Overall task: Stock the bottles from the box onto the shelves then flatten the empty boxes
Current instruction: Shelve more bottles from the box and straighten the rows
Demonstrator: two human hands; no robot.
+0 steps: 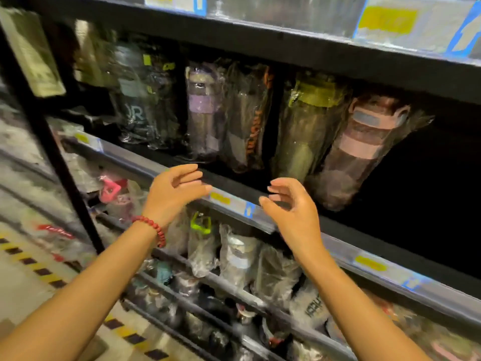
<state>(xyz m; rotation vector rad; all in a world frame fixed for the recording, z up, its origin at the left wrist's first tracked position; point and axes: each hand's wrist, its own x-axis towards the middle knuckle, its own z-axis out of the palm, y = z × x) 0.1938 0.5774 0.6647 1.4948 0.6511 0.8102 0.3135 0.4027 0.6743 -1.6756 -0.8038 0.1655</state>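
You cannot read the yellow price tags (220, 198) along the front edge of the shelf (145, 168); they are smeared. The print on the plastic-wrapped bottles (203, 110) is mostly blurred. Toward the shelf's right end, the space behind the leaning pink bottle (364, 142) is too dark to make out. The lower shelves (234, 295) run off the bottom edge, their bottles indistinct. Your forearms are cut by the bottom edge.

Bottles (307, 126) on shelf (234, 204); more bottles (239, 256) on shelves below.
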